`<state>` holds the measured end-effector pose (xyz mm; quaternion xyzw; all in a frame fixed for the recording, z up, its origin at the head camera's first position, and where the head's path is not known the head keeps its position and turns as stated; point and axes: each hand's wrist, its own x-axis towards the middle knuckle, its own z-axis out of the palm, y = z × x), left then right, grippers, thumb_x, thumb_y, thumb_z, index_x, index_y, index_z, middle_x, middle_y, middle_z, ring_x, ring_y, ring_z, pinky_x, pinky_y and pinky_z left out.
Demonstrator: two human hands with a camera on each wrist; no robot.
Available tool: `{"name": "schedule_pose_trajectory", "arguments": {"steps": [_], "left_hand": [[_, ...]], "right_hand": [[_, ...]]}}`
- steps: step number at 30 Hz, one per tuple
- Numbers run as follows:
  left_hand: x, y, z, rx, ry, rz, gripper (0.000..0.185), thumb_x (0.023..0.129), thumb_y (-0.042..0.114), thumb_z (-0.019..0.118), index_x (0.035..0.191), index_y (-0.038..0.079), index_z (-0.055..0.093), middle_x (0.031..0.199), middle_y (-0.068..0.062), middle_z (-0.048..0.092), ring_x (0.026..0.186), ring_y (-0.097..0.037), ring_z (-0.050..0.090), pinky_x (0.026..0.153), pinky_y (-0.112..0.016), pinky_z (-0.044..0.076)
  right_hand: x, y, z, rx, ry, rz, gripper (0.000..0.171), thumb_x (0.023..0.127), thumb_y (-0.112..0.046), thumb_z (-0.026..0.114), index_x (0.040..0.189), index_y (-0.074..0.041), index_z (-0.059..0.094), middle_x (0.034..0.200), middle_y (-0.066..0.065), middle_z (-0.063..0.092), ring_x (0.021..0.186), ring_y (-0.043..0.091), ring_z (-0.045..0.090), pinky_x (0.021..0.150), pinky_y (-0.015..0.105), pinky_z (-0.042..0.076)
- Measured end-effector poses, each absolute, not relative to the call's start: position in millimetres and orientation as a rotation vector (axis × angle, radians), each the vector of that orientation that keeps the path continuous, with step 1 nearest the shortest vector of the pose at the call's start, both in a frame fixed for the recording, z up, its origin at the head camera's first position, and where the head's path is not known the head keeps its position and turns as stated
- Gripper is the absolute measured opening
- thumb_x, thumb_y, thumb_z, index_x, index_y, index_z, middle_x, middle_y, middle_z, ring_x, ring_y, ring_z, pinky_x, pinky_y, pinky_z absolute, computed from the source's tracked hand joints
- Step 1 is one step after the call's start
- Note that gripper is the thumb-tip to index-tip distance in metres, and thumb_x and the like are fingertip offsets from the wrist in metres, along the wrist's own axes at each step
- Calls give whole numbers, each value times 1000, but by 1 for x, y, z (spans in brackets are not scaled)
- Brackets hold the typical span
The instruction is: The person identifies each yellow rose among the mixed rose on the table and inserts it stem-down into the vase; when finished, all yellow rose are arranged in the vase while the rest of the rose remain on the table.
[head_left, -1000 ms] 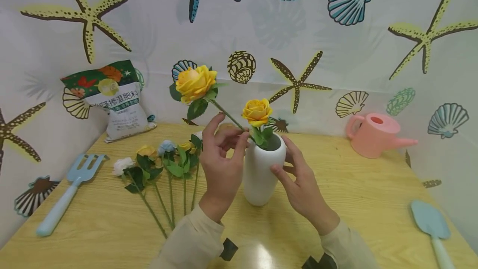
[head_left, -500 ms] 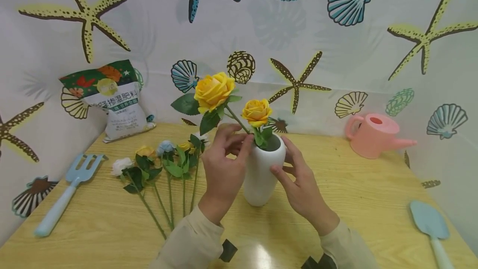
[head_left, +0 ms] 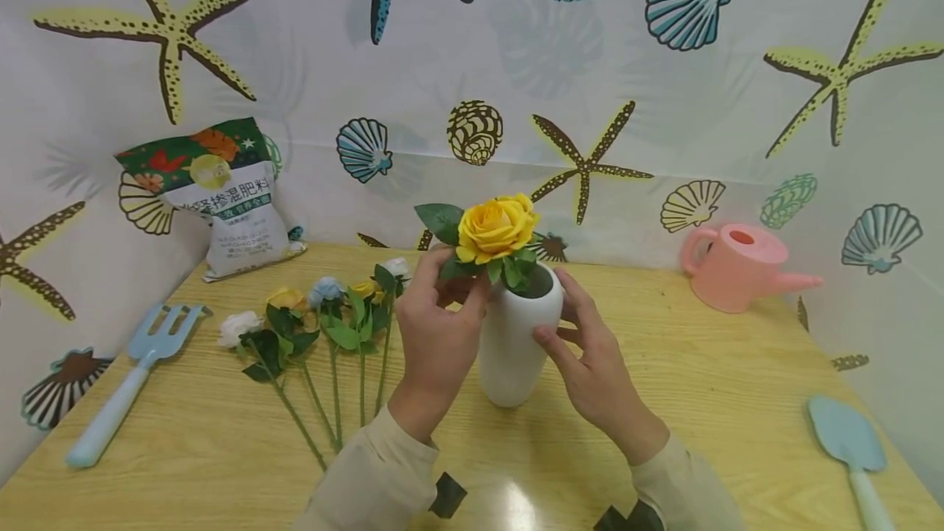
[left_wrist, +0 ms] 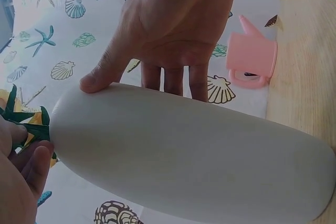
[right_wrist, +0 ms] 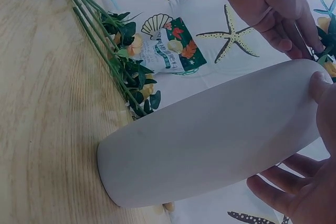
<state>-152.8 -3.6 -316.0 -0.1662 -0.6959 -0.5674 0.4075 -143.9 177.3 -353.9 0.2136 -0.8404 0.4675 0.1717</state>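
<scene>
A tall white vase (head_left: 512, 351) stands upright on the wooden table. At its mouth my left hand (head_left: 441, 330) pinches a yellow rose (head_left: 492, 229) just below the bloom, its stem running down into the vase. Behind that bloom a second yellow rose is mostly hidden, with green leaves (head_left: 519, 270) showing over the rim. Thumb and fingers of my right hand (head_left: 593, 359) grip the vase from the right side, near the top. In the right wrist view the thumb lies close to the rim of the vase (right_wrist: 210, 140).
Several artificial flowers (head_left: 332, 334), white, yellow and blue, lie left of the vase. A blue hand fork (head_left: 140, 375) and a fertilizer bag (head_left: 243, 220) are farther left. A pink watering can (head_left: 737, 265) stands back right, a blue trowel (head_left: 851, 441) front right.
The yellow rose in my left hand has come down and to the right, its stem sinking into the vase and its bloom now covering the other rose. My right hand has stayed on the vase.
</scene>
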Motion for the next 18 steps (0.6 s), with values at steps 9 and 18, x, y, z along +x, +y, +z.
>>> {"name": "schedule_pose_trajectory", "arguments": {"steps": [9, 18], "left_hand": [[-158, -8, -318, -408, -1794, -1599, 25, 91, -1, 71, 115, -2, 68, 96, -17, 76, 68, -25, 74, 57, -25, 59], [-165, -16, -319, -411, -1892, -1686, 21, 91, 3, 73, 110, -2, 71, 89, -19, 73, 60, -27, 70, 59, -22, 58]], "right_hand": [[-144, 177, -355, 598, -2393, 1323, 71, 97, -12, 66, 158, -12, 29, 147, 14, 52, 125, 33, 61, 95, 51, 56], [-144, 176, -354, 591, -2396, 1326, 71, 97, -12, 67, 158, -12, 29, 145, 14, 54, 124, 33, 61, 95, 51, 56]]}}
